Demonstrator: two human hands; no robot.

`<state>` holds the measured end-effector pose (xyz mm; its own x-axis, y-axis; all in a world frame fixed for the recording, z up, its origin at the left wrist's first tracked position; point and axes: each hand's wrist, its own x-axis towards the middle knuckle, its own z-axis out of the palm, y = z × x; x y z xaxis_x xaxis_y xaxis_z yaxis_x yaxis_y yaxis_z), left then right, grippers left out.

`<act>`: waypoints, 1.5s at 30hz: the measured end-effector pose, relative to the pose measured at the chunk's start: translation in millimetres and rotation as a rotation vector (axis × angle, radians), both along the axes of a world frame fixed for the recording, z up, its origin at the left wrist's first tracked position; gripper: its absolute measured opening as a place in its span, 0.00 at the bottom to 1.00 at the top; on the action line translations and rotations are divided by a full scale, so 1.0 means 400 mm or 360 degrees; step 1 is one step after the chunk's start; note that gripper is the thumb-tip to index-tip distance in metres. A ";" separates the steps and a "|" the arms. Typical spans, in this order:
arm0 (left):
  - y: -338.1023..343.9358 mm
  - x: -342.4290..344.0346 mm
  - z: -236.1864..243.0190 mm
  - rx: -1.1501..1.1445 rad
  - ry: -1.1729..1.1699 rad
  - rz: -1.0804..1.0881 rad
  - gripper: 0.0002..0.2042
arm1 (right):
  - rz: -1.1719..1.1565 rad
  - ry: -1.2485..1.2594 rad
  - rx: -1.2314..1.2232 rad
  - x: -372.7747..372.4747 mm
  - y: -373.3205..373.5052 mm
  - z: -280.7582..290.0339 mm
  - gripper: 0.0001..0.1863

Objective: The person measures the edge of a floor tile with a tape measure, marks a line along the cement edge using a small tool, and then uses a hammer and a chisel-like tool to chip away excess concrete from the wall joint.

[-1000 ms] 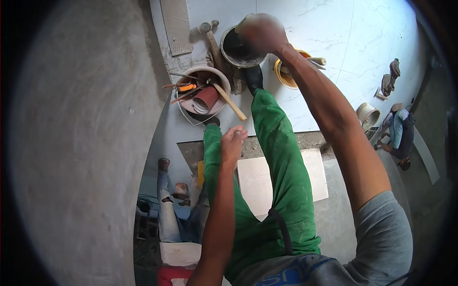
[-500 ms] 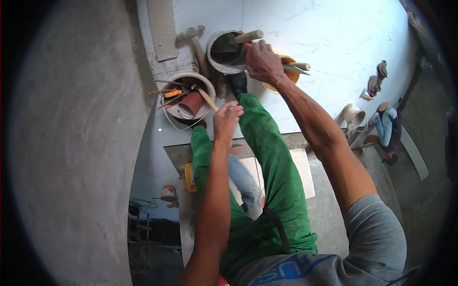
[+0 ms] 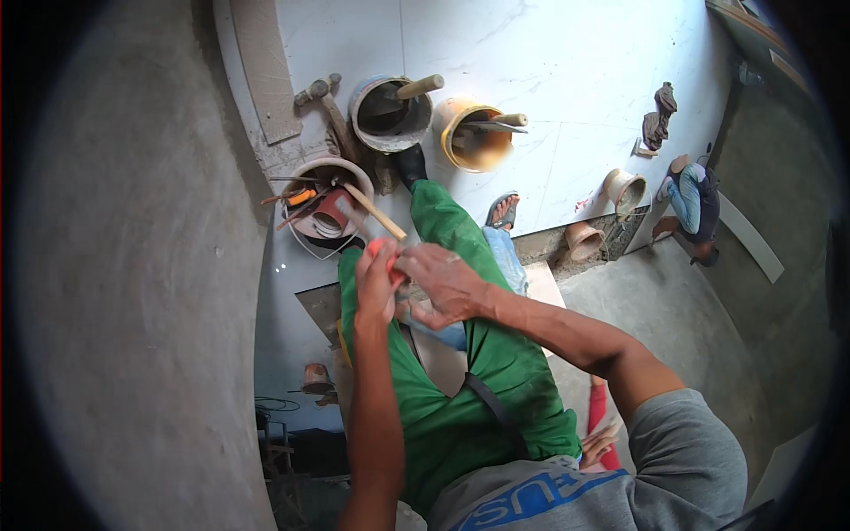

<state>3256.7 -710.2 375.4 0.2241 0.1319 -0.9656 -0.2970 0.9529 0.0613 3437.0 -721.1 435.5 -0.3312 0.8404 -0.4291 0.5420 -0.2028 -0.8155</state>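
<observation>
My left hand is closed around a red-handled tool above my green-trousered legs. A blurred greyish part sticks out from it toward the pink bucket; the tool's exact kind is unclear. My right hand meets the left at the red handle, its fingertips against it and its thumb apart. Just beyond them, a pink bucket holds an orange tool, a reddish-brown cylinder and a wooden handle.
A grey-rimmed bucket and a yellow bucket hold wooden-handled tools. A hammer lies beside them. At right are two small buckets, dark cloths and a crouching person. Another person's sandalled foot is near my leg.
My right hand has come from above the buckets down and left to my left hand. A red handle now shows in my left hand. The whole view has shifted.
</observation>
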 end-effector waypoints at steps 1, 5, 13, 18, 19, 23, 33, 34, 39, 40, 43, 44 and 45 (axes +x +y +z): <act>-0.036 -0.055 0.011 0.0051 0.0153 -0.0089 0.10 | 0.0118 0.0125 -0.0130 -0.030 0.016 0.001 0.34; -0.129 -0.305 0.126 -0.0270 0.0304 -0.0046 0.07 | -0.0331 -0.0130 -0.0279 -0.179 0.114 -0.160 0.30; -0.257 -0.459 0.273 -0.0310 0.0661 -0.0134 0.07 | -0.0716 -0.0851 -0.0543 -0.366 0.425 -0.896 0.31; -0.256 -0.439 0.201 -0.0423 0.0871 0.0001 0.10 | -0.0839 -0.1098 -0.0660 -0.323 0.486 -1.119 0.32; -0.261 -0.442 0.195 -0.0434 0.0855 -0.0044 0.11 | -0.0847 -0.1102 -0.0641 -0.320 0.488 -1.136 0.32; -0.274 -0.453 0.192 -0.0409 0.0926 -0.0061 0.11 | -0.0848 -0.1011 -0.0542 -0.313 0.482 -1.157 0.33; -0.285 -0.435 0.222 -0.0305 0.0802 0.0168 0.08 | -0.0852 -0.0673 -0.0483 -0.250 0.618 -0.756 0.26; -0.290 -0.423 0.227 -0.0352 0.0824 0.0124 0.07 | -0.0819 -0.0615 -0.0611 -0.235 0.616 -0.672 0.25; -0.394 -0.346 0.260 -0.0314 0.0659 0.0266 0.07 | -0.0714 -0.0481 -0.0129 -0.178 0.432 -0.194 0.25; -0.496 -0.388 0.281 -0.0277 0.0479 0.0451 0.07 | -0.0599 -0.0423 -0.0189 -0.214 0.407 -0.045 0.23; -0.437 -0.265 0.385 -0.0295 0.0444 -0.0102 0.06 | -0.0068 -0.0467 -0.0331 -0.042 0.321 0.142 0.24; -0.440 -0.245 0.419 -0.0187 0.0398 -0.0151 0.06 | 0.0111 -0.0367 -0.0597 0.008 0.303 0.161 0.23; -0.452 -0.245 0.452 -0.0082 0.0365 -0.0197 0.08 | 0.0106 -0.0396 -0.0367 0.010 0.259 0.200 0.20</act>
<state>3158.9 -891.1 556.1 0.0100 0.0667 -0.9977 -0.1617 0.9847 0.0642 3441.0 -617.3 515.3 -0.2435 0.6919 -0.6797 0.7367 -0.3238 -0.5936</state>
